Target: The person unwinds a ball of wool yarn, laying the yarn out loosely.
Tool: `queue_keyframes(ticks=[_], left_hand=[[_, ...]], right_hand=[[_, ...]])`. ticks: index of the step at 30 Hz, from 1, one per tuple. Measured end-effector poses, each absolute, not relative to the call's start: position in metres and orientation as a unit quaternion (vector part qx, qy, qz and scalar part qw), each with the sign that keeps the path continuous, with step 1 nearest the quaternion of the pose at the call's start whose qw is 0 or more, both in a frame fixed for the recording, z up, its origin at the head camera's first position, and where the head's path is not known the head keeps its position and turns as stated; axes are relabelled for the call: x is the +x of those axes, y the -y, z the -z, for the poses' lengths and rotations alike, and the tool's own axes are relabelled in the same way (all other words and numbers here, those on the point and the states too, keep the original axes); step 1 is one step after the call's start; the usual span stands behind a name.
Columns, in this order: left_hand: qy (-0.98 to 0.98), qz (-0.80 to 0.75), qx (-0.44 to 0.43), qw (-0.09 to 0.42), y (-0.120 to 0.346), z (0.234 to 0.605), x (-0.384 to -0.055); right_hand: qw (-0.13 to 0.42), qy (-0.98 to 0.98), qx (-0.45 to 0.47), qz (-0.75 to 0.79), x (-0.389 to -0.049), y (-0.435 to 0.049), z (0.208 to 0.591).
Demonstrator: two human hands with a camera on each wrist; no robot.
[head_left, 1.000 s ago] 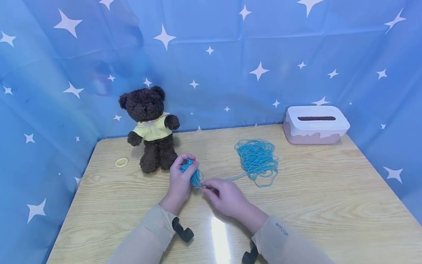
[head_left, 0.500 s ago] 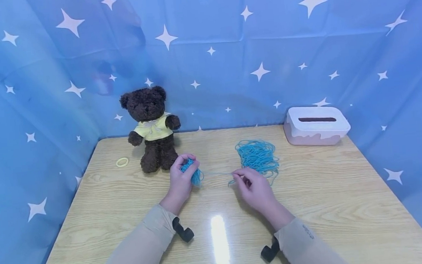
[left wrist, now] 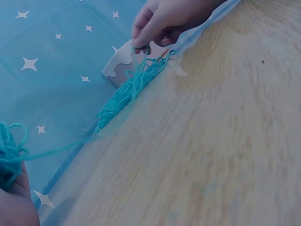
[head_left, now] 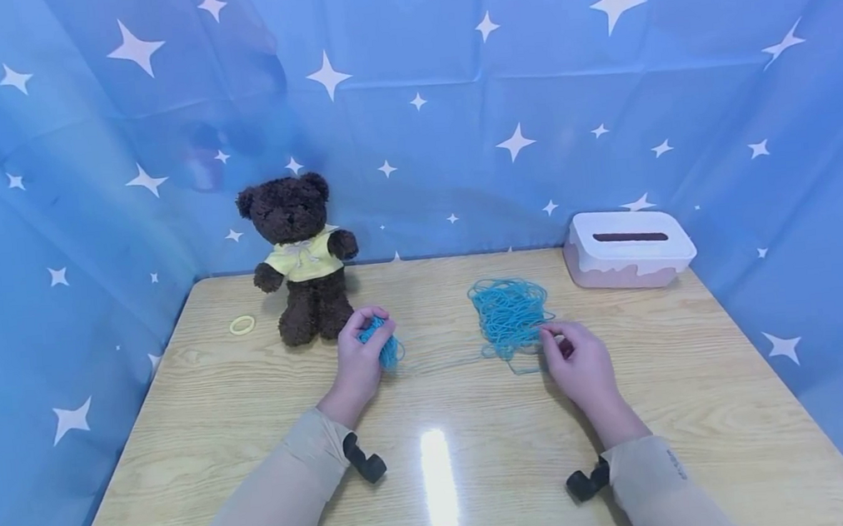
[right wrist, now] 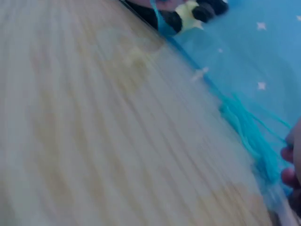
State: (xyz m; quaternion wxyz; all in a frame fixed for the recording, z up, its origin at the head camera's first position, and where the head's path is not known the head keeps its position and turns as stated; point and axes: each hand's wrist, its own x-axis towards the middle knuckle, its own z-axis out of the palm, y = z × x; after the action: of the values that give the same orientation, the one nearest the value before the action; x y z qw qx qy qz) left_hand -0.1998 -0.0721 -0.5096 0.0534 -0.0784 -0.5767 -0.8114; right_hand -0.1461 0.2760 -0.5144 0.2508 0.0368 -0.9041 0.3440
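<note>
My left hand point(head_left: 357, 362) grips a small wound bundle of teal yarn point(head_left: 390, 354), its loops showing between thumb and fingers. From that bundle a loose strand point(head_left: 441, 366) runs low across the table to a tangled pile of teal yarn point(head_left: 510, 312). At the pile's right edge, my right hand point(head_left: 584, 366) pinches yarn between thumb and fingertips. In the left wrist view, thin loops point(left wrist: 136, 70) rise from the pile to those fingertips. The right wrist view is blurred, with the right fingers point(right wrist: 288, 157) beside the yarn.
Behind my left hand a dark brown teddy bear point(head_left: 296, 257) in a yellow top stands on the wooden table point(head_left: 298, 491). A yellow ring point(head_left: 242, 325) lies left of it. A pink-and-white tissue box point(head_left: 629, 249) is at the back right, before a starry blue curtain point(head_left: 419, 154).
My right hand has moved right, from beside the left hand to the pile's right edge. The strand between bundle and pile now shows slack. The left hand has stayed in place.
</note>
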Motion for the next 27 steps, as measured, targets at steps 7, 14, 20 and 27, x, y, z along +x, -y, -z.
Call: queue_keyframes(ticks=[7,14,20,27], left_hand=[[0.582,0.807,-0.077,0.058,0.073,0.51,-0.201],[0.59,0.802,-0.076,0.056,0.073,0.51,-0.2],[0.595,0.798,-0.079,0.058,0.074,0.51,-0.2],[0.586,0.804,-0.081,0.059,0.073,0.51,-0.199]], right_hand=[[0.203,0.938,-0.04,-0.277,-0.144,-0.294,0.512],[0.16,0.953,-0.058,-0.25,-0.142,-0.291,0.51],[0.227,0.925,-0.026,-0.303,-0.141,-0.268,0.504],[0.184,0.91,0.146,-0.342,-0.136,-0.193,0.495]])
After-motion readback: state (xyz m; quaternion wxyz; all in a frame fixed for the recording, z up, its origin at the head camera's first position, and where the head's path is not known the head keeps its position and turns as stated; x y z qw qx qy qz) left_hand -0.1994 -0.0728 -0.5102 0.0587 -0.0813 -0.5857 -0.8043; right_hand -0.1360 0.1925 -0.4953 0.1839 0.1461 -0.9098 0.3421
